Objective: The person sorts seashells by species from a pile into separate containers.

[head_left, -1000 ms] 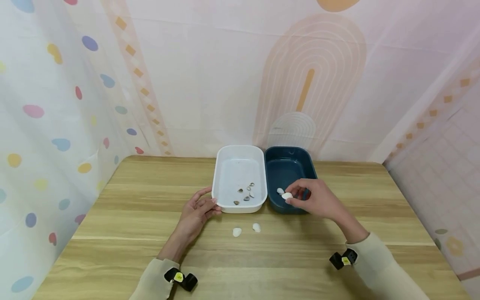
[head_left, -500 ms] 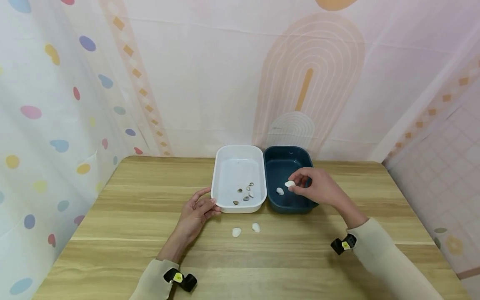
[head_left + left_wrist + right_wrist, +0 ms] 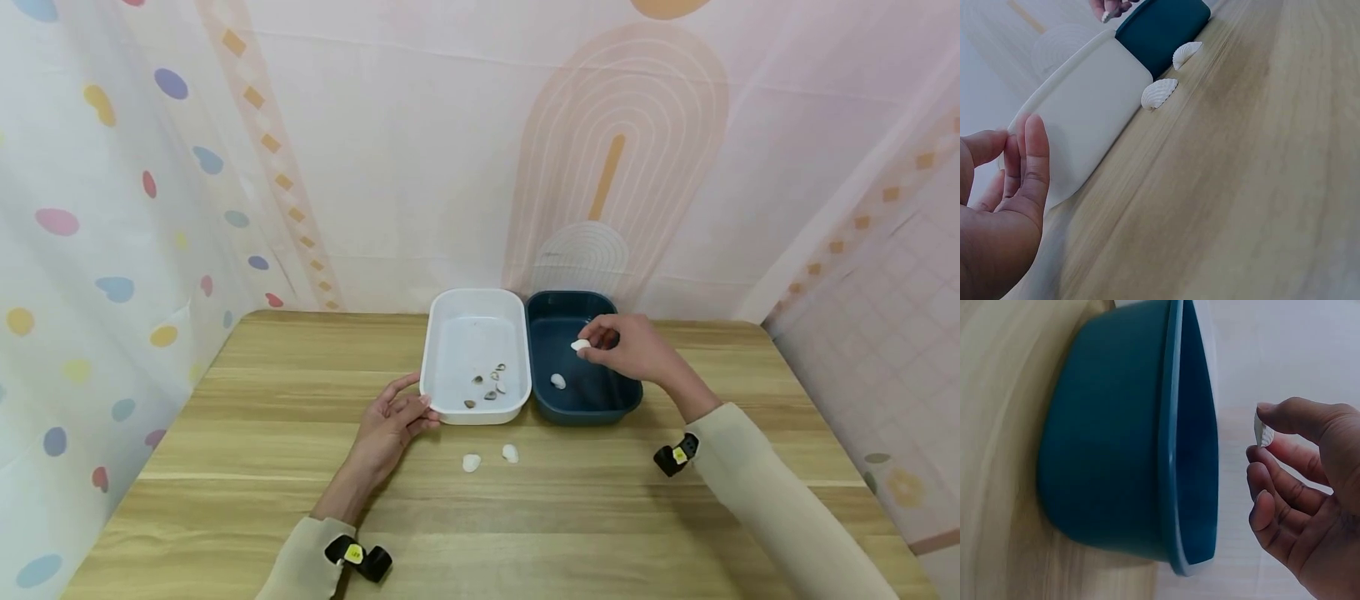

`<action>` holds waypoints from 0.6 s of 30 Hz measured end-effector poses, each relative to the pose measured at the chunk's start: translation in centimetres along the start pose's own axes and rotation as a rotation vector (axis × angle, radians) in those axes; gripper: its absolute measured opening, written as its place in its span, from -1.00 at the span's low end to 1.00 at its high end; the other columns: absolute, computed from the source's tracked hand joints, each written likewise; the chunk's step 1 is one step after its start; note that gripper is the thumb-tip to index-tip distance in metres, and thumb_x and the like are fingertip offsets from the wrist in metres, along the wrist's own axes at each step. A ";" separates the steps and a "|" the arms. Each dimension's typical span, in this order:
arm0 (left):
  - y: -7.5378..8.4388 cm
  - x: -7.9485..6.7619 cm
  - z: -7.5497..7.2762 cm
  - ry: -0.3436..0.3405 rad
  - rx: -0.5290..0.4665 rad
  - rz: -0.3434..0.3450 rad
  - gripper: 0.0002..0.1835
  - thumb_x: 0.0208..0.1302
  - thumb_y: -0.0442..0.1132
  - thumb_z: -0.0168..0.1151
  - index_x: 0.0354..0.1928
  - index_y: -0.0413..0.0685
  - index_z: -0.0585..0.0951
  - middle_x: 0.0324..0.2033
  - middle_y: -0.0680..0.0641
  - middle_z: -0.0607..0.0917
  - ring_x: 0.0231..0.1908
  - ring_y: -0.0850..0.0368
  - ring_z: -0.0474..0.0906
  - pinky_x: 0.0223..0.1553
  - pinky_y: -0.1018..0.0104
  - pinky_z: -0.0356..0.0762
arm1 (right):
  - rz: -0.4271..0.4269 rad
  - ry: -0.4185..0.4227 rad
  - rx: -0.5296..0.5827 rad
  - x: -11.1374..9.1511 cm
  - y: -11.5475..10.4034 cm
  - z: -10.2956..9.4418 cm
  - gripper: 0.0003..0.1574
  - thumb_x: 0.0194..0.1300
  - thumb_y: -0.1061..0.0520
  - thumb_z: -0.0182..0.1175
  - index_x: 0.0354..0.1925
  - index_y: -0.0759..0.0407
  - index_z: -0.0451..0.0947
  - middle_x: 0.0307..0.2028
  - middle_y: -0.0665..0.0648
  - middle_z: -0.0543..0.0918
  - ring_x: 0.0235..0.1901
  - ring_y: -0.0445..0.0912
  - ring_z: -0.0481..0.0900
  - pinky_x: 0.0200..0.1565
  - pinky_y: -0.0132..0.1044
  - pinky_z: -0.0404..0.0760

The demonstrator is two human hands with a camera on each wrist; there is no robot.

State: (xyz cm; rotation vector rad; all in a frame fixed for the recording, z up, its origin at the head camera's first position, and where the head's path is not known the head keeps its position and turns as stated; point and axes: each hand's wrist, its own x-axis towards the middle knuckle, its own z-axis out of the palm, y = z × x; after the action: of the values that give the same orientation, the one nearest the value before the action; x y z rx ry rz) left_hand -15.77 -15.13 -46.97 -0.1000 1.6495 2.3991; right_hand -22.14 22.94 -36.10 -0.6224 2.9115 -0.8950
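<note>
My right hand (image 3: 628, 346) pinches a white seashell (image 3: 581, 344) between thumb and fingertips, over the dark blue tray (image 3: 551, 408). In the right wrist view the ribbed edge of the held shell (image 3: 1263, 431) shows beside the tray's rim. A second white shell (image 3: 558, 382) lies inside that tray. My left hand (image 3: 390, 429) grips the near left corner of the white tray (image 3: 476, 417), thumb at the rim and fingers along the outer wall. Several small brownish shells (image 3: 491, 395) lie in the white tray's near half.
Two white ribbed shells, the left one (image 3: 471, 462) and the right one (image 3: 510, 453), lie on the wooden table (image 3: 555, 533) in front of the trays. The trays stand side by side near a patterned curtain (image 3: 390, 167) behind the table.
My right hand has moved away from me over the dark blue tray, carrying the pinched shell off from the one lying there. My left hand stays at the white tray's corner.
</note>
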 end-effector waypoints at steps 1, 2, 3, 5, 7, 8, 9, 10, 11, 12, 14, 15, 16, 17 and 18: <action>0.0 0.0 0.0 0.000 -0.001 0.000 -0.38 0.50 -0.42 0.14 0.51 -0.08 0.24 -0.27 0.00 0.72 -0.32 0.20 0.73 -0.13 0.39 0.80 | 0.006 -0.006 -0.001 0.2 0.1 0.0 -0.75 0.33 0.06 0.41 -0.07 0.14 0.71 -0.26 0.09 0.72 -0.32 -0.09 0.58 -0.27 -0.29 0.62; 0.0 0.0 0.0 0.000 -0.001 0.000 -0.38 0.49 -0.43 0.14 0.51 -0.08 0.23 -0.28 0.00 0.72 -0.32 0.20 0.73 -0.13 0.38 0.80 | 0.013 -0.013 -0.003 0.3 0.3 0.1 -0.75 0.34 0.06 0.40 -0.07 0.15 0.71 -0.26 0.09 0.72 -0.32 -0.09 0.58 -0.27 -0.29 0.62; 0.1 0.0 0.0 -0.001 -0.002 0.001 -0.38 0.49 -0.43 0.14 0.51 -0.09 0.23 -0.28 0.00 0.72 -0.32 0.20 0.73 -0.13 0.38 0.80 | 0.020 -0.019 -0.005 0.5 0.5 0.1 -0.75 0.34 0.06 0.40 -0.07 0.15 0.71 -0.25 0.10 0.72 -0.32 -0.09 0.58 -0.26 -0.29 0.62; 0.1 0.0 0.0 -0.004 -0.002 0.001 -0.38 0.49 -0.43 0.14 0.51 -0.09 0.22 -0.27 -0.01 0.72 -0.31 0.19 0.73 -0.12 0.38 0.80 | 0.034 -0.028 -0.007 0.8 0.7 0.2 -0.75 0.35 0.05 0.39 -0.07 0.15 0.71 -0.25 0.10 0.72 -0.31 -0.09 0.59 -0.26 -0.29 0.62; 0.2 0.0 0.0 -0.008 -0.002 0.001 -0.37 0.49 -0.42 0.15 0.52 -0.09 0.22 -0.25 -0.02 0.72 -0.30 0.19 0.73 -0.11 0.38 0.80 | 0.043 -0.037 -0.013 1.1 1.0 0.2 -0.74 0.35 0.05 0.39 -0.07 0.16 0.71 -0.25 0.11 0.73 -0.31 -0.09 0.59 -0.26 -0.29 0.63; 0.2 0.0 0.0 -0.011 -0.001 0.001 -0.37 0.50 -0.41 0.15 0.52 -0.10 0.21 -0.24 -0.03 0.72 -0.30 0.19 0.73 -0.11 0.38 0.80 | 0.047 -0.041 -0.019 1.1 1.1 0.2 -0.74 0.35 0.05 0.39 -0.06 0.15 0.71 -0.25 0.10 0.73 -0.31 -0.09 0.59 -0.26 -0.29 0.63; 0.2 0.0 0.0 -0.012 0.001 0.001 -0.37 0.50 -0.40 0.16 0.52 -0.10 0.21 -0.23 -0.03 0.72 -0.29 0.19 0.73 -0.11 0.38 0.80 | 0.050 -0.044 -0.022 1.2 1.2 0.3 -0.73 0.35 0.04 0.39 -0.06 0.16 0.70 -0.24 0.11 0.73 -0.29 -0.08 0.60 -0.24 -0.28 0.65; 0.2 0.0 0.0 -0.012 0.002 0.001 -0.37 0.50 -0.40 0.16 0.52 -0.09 0.21 -0.23 -0.03 0.72 -0.29 0.19 0.73 -0.11 0.38 0.80 | 0.057 -0.048 -0.028 1.3 1.2 0.3 -0.70 0.35 0.03 0.39 -0.04 0.17 0.70 -0.22 0.12 0.74 -0.27 -0.07 0.61 -0.22 -0.25 0.67; 0.2 0.0 0.0 -0.013 0.003 0.002 -0.37 0.50 -0.40 0.16 0.52 -0.09 0.21 -0.23 -0.03 0.72 -0.29 0.19 0.73 -0.10 0.38 0.80 | 0.059 -0.053 -0.035 1.3 1.3 0.3 -0.67 0.35 0.03 0.38 -0.02 0.19 0.69 -0.19 0.15 0.74 -0.25 -0.04 0.63 -0.19 -0.21 0.70; 0.2 0.0 0.1 -0.013 0.004 0.002 -0.37 0.50 -0.40 0.16 0.52 -0.10 0.21 -0.23 -0.03 0.72 -0.29 0.20 0.72 -0.10 0.38 0.80 | 0.063 -0.057 -0.046 1.3 1.4 0.3 -0.64 0.36 0.02 0.38 0.01 0.20 0.69 -0.14 0.18 0.75 -0.22 -0.02 0.64 -0.15 -0.17 0.72; 0.2 0.0 0.1 -0.013 0.007 0.004 -0.37 0.50 -0.40 0.16 0.52 -0.09 0.21 -0.23 -0.02 0.72 -0.29 0.20 0.72 -0.10 0.38 0.80 | 0.074 -0.062 -0.057 1.3 1.4 0.4 -0.56 0.36 -0.02 0.38 0.07 0.23 0.66 -0.05 0.23 0.74 -0.13 0.04 0.65 -0.05 -0.07 0.74; 0.2 0.0 0.1 -0.011 0.007 0.003 -0.37 0.50 -0.40 0.15 0.52 -0.09 0.22 -0.23 -0.02 0.72 -0.29 0.20 0.72 -0.11 0.38 0.80 | 0.076 -0.064 -0.061 1.2 1.4 0.4 -0.52 0.36 -0.03 0.38 0.11 0.24 0.65 0.01 0.26 0.73 -0.09 0.07 0.66 0.00 -0.01 0.74; 0.2 0.0 0.1 -0.010 0.007 0.003 -0.37 0.50 -0.40 0.15 0.52 -0.09 0.22 -0.23 -0.02 0.72 -0.29 0.20 0.72 -0.11 0.38 0.80 | 0.076 -0.064 -0.064 1.1 1.3 0.4 -0.48 0.36 -0.05 0.37 0.14 0.25 0.63 0.05 0.29 0.71 -0.04 0.10 0.65 0.03 0.02 0.73; 0.2 -0.1 0.1 -0.011 0.010 0.003 -0.37 0.50 -0.40 0.15 0.52 -0.09 0.22 -0.23 -0.02 0.71 -0.29 0.20 0.72 -0.10 0.38 0.80 | 0.071 -0.061 -0.064 1.0 1.3 0.4 -0.46 0.36 -0.06 0.37 0.16 0.25 0.62 0.07 0.31 0.70 -0.01 0.13 0.65 0.06 0.05 0.73; 0.2 -0.1 0.1 -0.011 0.010 0.002 -0.37 0.50 -0.40 0.15 0.52 -0.09 0.22 -0.23 -0.02 0.71 -0.29 0.20 0.72 -0.10 0.38 0.80 | 0.070 -0.056 -0.063 0.8 1.2 0.4 -0.44 0.36 -0.08 0.38 0.17 0.23 0.62 0.09 0.31 0.69 0.01 0.14 0.65 0.07 0.07 0.72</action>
State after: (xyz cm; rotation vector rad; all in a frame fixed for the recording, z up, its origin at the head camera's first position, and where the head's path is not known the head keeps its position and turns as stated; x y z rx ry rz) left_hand -15.71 -15.10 -46.72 -0.0838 1.6579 2.3882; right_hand -23.28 23.29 -37.05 -0.5358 2.9014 -0.7686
